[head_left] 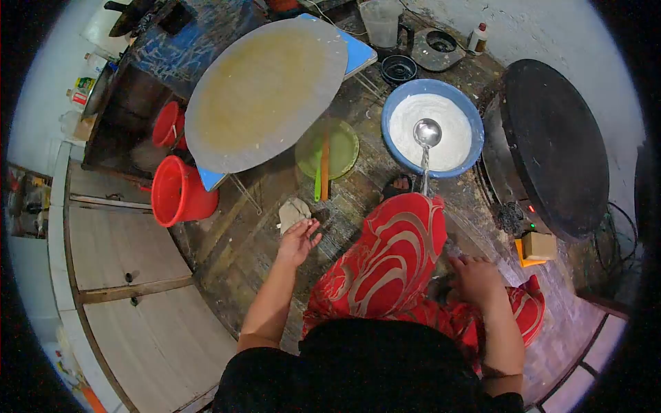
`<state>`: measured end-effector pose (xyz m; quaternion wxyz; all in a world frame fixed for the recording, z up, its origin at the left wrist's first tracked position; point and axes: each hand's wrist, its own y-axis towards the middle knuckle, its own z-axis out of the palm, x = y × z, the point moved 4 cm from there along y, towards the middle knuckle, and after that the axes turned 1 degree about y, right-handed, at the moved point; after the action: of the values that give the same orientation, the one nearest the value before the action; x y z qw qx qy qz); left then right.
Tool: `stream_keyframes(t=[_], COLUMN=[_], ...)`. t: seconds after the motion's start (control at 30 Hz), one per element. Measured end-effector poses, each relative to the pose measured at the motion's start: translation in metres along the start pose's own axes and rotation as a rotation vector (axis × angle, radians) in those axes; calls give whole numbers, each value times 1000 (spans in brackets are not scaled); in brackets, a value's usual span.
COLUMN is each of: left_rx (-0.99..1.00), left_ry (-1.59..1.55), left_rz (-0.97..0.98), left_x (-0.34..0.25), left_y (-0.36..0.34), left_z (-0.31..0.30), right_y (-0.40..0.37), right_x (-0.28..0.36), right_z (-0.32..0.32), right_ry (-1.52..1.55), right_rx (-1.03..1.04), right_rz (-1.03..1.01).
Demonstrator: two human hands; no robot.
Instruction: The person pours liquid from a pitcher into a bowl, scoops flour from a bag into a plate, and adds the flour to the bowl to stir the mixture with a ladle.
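My left hand (pixel 299 241) hovers by a crumpled beige cloth (pixel 295 212) on the floor, palm partly up, fingers loosely apart and holding nothing. Low beside my knee, my right hand (pixel 476 279) hangs palm down with its fingers spread and nothing in them. Ahead of me, a metal ladle (pixel 427 133) rests in a blue basin (pixel 394 153) of white batter (pixel 451 120). A green plate (pixel 348 150) carries a wooden stick (pixel 325 165) and a green-handled tool (pixel 318 180). At right stands a round black griddle (pixel 558 148) with small lights at its base.
A large round grey sheet with a yellowish middle (pixel 265 86) covers a low blue table (pixel 358 51). Red buckets (pixel 180 193) stand left of it, near wooden cabinets (pixel 131 248). A tan block (pixel 539 246) sits below the griddle. Behind the basin are a clear jug (pixel 381 24) and a bottle (pixel 478 38).
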<state>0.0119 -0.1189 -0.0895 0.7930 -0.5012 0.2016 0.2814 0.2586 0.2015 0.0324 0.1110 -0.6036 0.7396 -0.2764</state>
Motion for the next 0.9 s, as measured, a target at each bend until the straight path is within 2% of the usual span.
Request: stream_keyframes(t=[0.07,0.13,0.2,0.23,0.27,0.57,0.9], left_rx=[-40,-134,-130,-127,-126,-84,-35], left_ry=[26,215,268,320,322,278,280], left_rz=[2,96,123,151,149,114,147], left_x=[2,4,5,4,4,0,1], left_y=[2,7,9,9,8,1,1], left_z=[-1,-8,-10,-8,-7,9,16], right_y=[-1,-1,-1,0,-1,-2,-3], right_x=[2,-1,-1,0,1,-1,1], right_z=[-3,2,1,-3,-4,0,-4], right_ry=[-2,-4,-8,1,9,15,48], right_rx=[28,-1,-29,24,78,0,70], right_rz=[4,-6,-14,10,33,-6,48])
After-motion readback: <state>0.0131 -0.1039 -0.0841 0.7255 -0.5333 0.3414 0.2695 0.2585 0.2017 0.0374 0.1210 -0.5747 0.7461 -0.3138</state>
